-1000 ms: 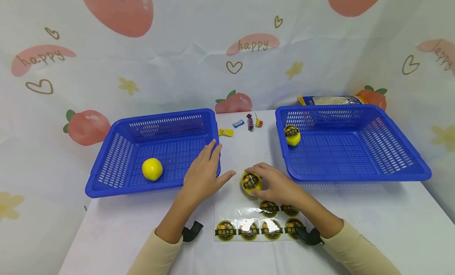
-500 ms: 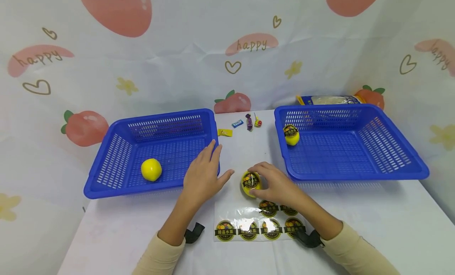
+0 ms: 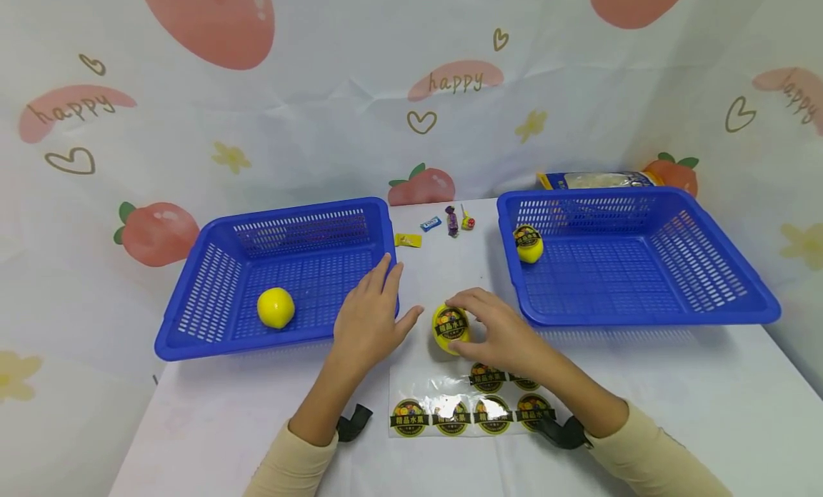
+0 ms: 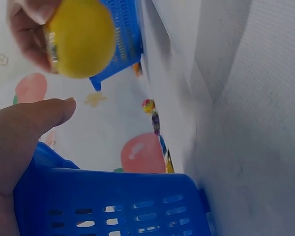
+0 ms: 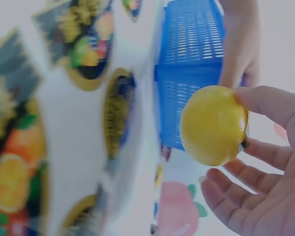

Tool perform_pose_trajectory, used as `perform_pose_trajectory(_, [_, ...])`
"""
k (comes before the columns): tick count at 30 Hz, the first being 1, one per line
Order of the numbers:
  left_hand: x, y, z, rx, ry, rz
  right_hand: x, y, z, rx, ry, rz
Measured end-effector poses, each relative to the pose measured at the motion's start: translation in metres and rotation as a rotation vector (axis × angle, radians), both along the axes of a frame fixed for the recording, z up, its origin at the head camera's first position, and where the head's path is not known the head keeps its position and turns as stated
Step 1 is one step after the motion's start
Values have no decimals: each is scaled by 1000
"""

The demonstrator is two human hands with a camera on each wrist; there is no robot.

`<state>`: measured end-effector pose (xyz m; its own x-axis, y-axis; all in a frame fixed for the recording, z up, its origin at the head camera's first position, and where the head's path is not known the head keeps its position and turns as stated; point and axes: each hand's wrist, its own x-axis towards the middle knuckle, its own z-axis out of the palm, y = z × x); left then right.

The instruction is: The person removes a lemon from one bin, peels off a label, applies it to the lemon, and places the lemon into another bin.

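Note:
My right hand [image 3: 508,333] pinches a yellow lemon [image 5: 211,128] between thumb and fingers, over the middle of the white table. A round black-and-gold fruit label [image 3: 451,325] sits on its top. My left hand [image 3: 369,315] lies at the right rim of the left blue basket [image 3: 270,341], its fingers extended and thumb pointing toward the lemon, without touching it. In that basket is a plain lemon [image 3: 276,308]. Another lemon [image 3: 530,249], bearing a label, rests in the left side of the right blue basket [image 3: 649,318].
A clear sheet of round labels [image 3: 444,390] lies in front of the hands, partly under my right forearm. Wrapped candies [image 3: 453,222] and a lollipop [image 3: 469,221] lie between the baskets at the back. A blue-and-yellow packet [image 3: 601,181] is behind the right basket.
My right hand has shifted the labelled lemon slightly left and away from me. The left hand stays by the left basket's rim.

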<state>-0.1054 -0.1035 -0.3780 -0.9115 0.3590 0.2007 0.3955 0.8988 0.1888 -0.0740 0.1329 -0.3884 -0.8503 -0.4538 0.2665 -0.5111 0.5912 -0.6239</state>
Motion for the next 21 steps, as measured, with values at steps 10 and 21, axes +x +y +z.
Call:
perform_pose_trajectory(10, [0, 1, -1, 0, 19, 3, 4, 6, 20, -227, 0, 21])
perform_pose_trajectory(21, [1, 1, -1, -3, 5, 14, 0, 30, 36, -369, 29, -40])
